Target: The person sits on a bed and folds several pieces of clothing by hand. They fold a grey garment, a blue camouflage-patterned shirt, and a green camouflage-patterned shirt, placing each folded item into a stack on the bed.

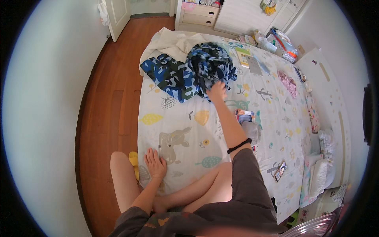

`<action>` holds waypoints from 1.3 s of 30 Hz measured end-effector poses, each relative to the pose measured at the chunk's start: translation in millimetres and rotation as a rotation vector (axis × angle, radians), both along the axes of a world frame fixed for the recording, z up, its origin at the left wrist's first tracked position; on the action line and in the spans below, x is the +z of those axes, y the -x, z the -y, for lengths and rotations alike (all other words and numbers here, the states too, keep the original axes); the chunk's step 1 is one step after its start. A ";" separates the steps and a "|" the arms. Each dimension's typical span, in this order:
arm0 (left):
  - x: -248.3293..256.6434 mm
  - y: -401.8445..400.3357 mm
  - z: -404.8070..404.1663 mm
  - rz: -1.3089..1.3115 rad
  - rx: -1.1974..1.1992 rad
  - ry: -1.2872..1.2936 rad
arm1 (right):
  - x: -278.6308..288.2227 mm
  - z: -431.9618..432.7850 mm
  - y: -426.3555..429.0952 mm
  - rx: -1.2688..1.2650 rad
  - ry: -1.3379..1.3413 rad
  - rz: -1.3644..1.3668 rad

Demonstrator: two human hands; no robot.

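Observation:
My right hand (218, 91) reaches forward to the near edge of a bunched heap of blue camouflage cloth (208, 63). Its fingers overlap the cloth and look slightly blurred, so whether they grip it cannot be told. A flatter part of the camouflage fabric (174, 75) spreads to the left of the heap, partly over a cream blanket (171, 43). Resting palm down near the bed's left edge, my left hand (155, 164) has its fingers apart on the printed bed sheet (183, 148), beside a printed deer, and holds nothing.
Small folded clothes (251, 130) lie right of my right forearm. Farther right are a phone (280, 171) and a pink cloth (287, 83). Books (243, 57) and bags (265, 43) sit at the far side. Pillows (318, 177) line the headboard. Yellow slippers (133, 160) are on the wooden floor.

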State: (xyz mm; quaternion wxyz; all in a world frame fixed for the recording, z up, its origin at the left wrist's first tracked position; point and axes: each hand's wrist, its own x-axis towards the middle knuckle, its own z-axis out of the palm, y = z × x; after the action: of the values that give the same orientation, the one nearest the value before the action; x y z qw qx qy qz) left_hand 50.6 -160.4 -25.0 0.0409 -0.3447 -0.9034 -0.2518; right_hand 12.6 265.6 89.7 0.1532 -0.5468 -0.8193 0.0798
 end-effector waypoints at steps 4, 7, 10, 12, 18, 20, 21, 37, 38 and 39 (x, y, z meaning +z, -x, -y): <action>4.2 -3.3 -5.3 0.013 -0.028 0.008 | -88.8 -61.2 -49.1 0.006 0.069 -0.153; 0.6 -3.6 -1.5 0.017 -0.013 0.011 | -65.9 -66.6 -57.4 0.111 0.026 -0.391; -1.0 -2.0 2.3 0.013 0.005 0.000 | -1.4 -61.8 -67.6 0.214 0.276 -0.626; 1.3 -7.5 1.3 0.021 -0.002 -0.017 | 31.1 -59.4 -78.9 0.329 0.369 -0.686; 5.4 0.0 2.4 -0.022 0.005 -0.084 | -34.9 -34.1 -104.8 0.201 0.891 -0.447; 1.1 3.9 9.7 -0.052 0.020 -0.081 | -61.3 -11.1 -91.4 0.168 0.843 -0.408; 0.6 3.1 9.1 -0.045 0.022 -0.074 | -77.4 -14.4 -88.3 0.177 0.782 -0.356; 6.5 -3.0 4.8 0.023 0.002 -0.071 | -125.8 -53.9 -74.3 -0.085 0.072 -0.748; 9.8 -6.3 -0.4 0.039 -0.023 -0.091 | -114.0 -67.9 -88.6 -0.145 0.051 -0.790; 12.3 -10.3 -7.5 0.041 -0.044 -0.102 | -100.4 -78.5 -104.7 -0.209 0.025 -0.832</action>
State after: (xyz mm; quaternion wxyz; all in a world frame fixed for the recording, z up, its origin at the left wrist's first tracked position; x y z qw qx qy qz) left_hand 61.0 -152.8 -12.8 0.0340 -0.3567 -0.8823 -0.3052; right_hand 117.3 344.1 -10.7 0.4715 -0.5498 -0.6268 0.2874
